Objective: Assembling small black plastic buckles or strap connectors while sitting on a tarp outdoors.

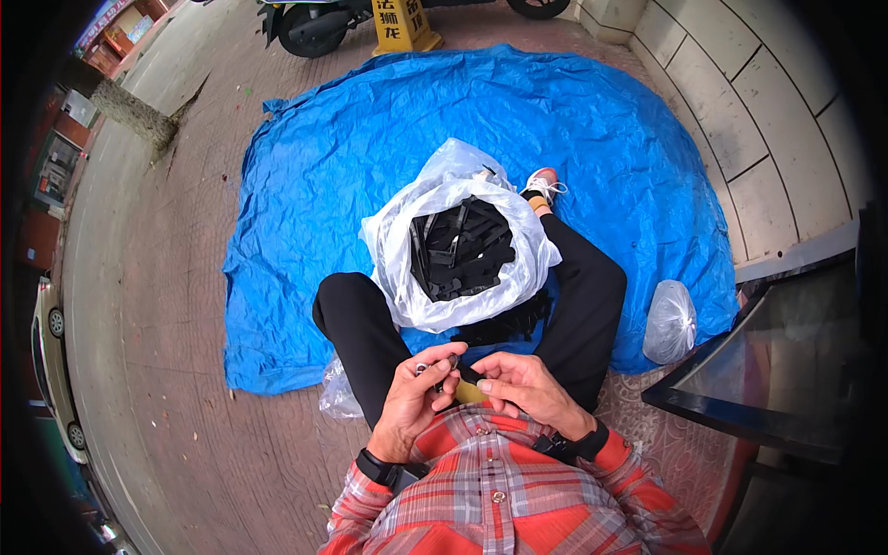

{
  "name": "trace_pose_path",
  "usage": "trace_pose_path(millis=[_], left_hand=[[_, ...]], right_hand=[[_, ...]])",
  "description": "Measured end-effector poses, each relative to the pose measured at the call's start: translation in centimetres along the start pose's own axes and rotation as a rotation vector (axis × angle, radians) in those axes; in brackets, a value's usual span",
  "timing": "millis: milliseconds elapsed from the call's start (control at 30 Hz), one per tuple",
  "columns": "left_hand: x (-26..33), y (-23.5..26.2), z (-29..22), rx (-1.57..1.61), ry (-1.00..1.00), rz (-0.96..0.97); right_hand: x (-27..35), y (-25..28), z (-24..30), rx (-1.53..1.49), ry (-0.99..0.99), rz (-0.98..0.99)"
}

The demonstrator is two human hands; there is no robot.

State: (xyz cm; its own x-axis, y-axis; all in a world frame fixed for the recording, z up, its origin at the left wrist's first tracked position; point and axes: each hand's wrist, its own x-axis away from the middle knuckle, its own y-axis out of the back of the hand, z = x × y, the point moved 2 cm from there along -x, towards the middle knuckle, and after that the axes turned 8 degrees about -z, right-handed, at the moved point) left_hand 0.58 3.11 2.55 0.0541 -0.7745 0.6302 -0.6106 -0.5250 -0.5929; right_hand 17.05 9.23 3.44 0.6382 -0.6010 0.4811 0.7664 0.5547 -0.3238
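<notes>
In front of my lap, my left hand [412, 398] and my right hand [529, 392] are close together, fingers pinched. Between them is a small black piece [470, 375], gripped at its right end by my right fingertips. My left fingers close around its other end, where a small dark part shows; its exact kind is too small to tell. Something shiny lies at my left index finger. Just beyond my hands stands an opened white plastic bag [388, 242], its rim folded outward. Many flat black strips [461, 250] fill it. More black pieces [507, 321] lie between my legs beside the bag.
A crinkled blue tarp [314, 176] covers the brick pavement. On its right side sits a tied translucent bag [670, 322], near a dark-framed glass panel [777, 351]. Another clear bag [339, 390] lies by my left thigh. A yellow sign stand [403, 28] and a scooter [319, 28] stand beyond.
</notes>
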Motion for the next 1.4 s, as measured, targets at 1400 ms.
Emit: trace_pose_path(millis=[1400], left_hand=[[2.7, 0.7, 0.4, -0.546, -0.484, 0.191]], right_hand=[[-0.1, -1.4, 3.1, 0.212, -0.188, 0.322]])
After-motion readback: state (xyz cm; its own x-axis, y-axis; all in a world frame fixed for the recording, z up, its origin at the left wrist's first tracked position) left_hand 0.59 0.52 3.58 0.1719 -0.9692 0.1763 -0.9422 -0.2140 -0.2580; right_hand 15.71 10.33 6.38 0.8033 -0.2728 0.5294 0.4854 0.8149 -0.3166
